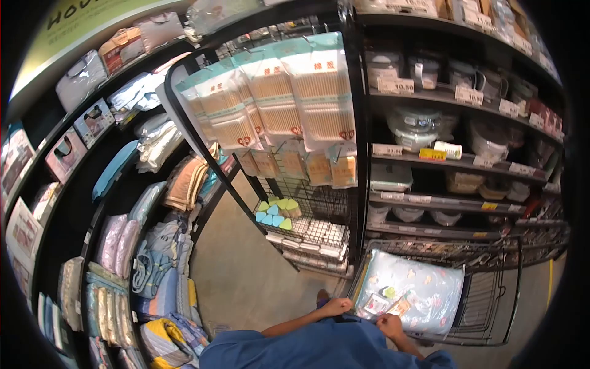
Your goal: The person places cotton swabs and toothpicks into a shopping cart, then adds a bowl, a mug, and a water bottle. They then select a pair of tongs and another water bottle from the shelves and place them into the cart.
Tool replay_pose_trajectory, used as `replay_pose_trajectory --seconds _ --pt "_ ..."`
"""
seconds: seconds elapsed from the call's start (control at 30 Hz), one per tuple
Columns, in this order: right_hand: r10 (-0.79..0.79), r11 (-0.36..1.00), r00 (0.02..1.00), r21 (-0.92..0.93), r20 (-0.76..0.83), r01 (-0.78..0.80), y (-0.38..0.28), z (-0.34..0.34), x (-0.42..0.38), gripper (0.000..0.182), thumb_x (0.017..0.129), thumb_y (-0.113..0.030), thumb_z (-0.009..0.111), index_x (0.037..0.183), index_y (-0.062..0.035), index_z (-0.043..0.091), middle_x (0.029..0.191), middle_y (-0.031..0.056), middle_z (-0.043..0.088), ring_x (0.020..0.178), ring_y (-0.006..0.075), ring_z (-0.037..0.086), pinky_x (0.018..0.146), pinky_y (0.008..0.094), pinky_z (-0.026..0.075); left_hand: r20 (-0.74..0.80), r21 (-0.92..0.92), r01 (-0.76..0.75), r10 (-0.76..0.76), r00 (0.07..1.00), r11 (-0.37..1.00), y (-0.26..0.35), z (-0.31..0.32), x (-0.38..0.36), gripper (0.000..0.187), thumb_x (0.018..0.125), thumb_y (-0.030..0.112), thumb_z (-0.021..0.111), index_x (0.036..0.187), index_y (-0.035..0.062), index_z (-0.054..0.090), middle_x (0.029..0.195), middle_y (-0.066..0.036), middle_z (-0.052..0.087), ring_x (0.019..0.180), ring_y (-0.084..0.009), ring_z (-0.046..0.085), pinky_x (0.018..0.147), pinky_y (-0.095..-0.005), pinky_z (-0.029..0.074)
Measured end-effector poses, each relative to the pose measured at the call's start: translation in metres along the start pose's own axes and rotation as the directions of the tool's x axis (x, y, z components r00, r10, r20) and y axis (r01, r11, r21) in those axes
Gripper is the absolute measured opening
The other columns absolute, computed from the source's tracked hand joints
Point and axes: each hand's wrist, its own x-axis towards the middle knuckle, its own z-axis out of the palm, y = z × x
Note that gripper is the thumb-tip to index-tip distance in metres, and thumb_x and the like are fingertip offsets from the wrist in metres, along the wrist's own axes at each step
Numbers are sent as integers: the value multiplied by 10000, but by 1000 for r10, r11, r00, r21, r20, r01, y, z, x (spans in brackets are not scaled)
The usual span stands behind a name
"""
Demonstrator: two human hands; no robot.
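Observation:
A black wire shopping cart [491, 301] stands in front of me, toward the right. My left hand [337, 307] is closed on the cart's handle at its near end. Close beside it, my right hand [389, 324] is also closed, fingers curled at the same handle; the bar itself is mostly hidden. Inside the cart lies a plastic-wrapped bedding pack [424, 286], pale blue with small printed figures. Its paper label [376, 304] faces up near my right hand.
Packs of cotton swabs [322, 86] hang on a black rack ahead, above wire baskets holding blue and green triangular items [276, 212]. Shelves of folded bedding [163, 277] curve along the left. Clear food containers [418, 126] with price tags line the right shelves [455, 160].

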Motion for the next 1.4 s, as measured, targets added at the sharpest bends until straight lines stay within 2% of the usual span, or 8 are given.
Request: replay_pose_trajectory --seconds 0.17,0.2,0.27,0.47,0.73,1.17,1.27,1.4 --pt "-344 937 897 33 278 349 -121 -26 64 240 831 -270 626 927 -52 658 771 137 668 687 268 648 645 354 502 -223 -253 19 -78 972 967 -30 -99 -14 259 871 263 612 1030 63 660 1007 -73 675 878 -179 642 801 -311 517" --pt "-460 886 826 106 326 451 -151 -28 86 258 852 -290 615 945 -50 635 775 137 656 695 263 642 654 354 497 -373 203 -136 205 905 970 -10 -152 -12 230 878 222 616 1034 58 653 1020 -60 657 917 -168 624 820 -319 507" --pt "-543 819 688 125 482 559 -222 -36 135 376 863 -340 593 1133 -79 596 907 177 660 825 322 655 718 369 504 -672 -140 45 -128 729 989 83 -236 -40 259 945 258 552 1041 25 616 957 -47 639 900 -131 587 806 -290 474" --pt "-902 390 398 83 -164 917 -478 -72 182 619 886 -260 588 1344 80 351 1314 284 461 1202 422 468 1013 417 384 -967 236 -471 253 -28 850 240 -425 -73 396 983 320 484 1244 23 504 1002 -28 567 869 -111 516 781 -243 413" --pt "-829 522 553 241 -84 819 -606 -49 238 710 810 -258 597 1283 184 304 1249 392 440 1184 456 472 1008 447 381 -889 74 -577 317 332 813 277 -478 -55 563 1001 465 346 1397 65 341 1253 -89 485 1116 -170 479 919 -310 387" --pt "-929 211 266 223 -257 952 -584 -65 169 623 885 -132 516 1404 77 241 1321 316 413 1237 442 419 1036 446 346 -892 425 -535 437 -112 730 311 -393 -65 569 1020 344 357 1433 -21 213 1382 -147 371 1194 -220 430 974 -342 372" --pt "-925 254 296 192 -238 948 -476 -69 135 614 867 -105 565 1403 31 296 1308 277 442 1213 415 452 1004 433 379 -876 314 -667 477 71 676 268 -298 -65 618 989 310 453 1433 -16 171 1421 -164 316 1297 -263 360 1062 -389 306" --pt "-653 718 758 319 -1 619 -303 -49 93 560 803 -151 686 1291 21 472 1177 211 576 1085 348 573 926 397 459 -751 14 -523 355 557 852 144 -155 -66 619 903 155 604 1392 -14 265 1388 -155 371 1289 -253 380 1075 -381 303"
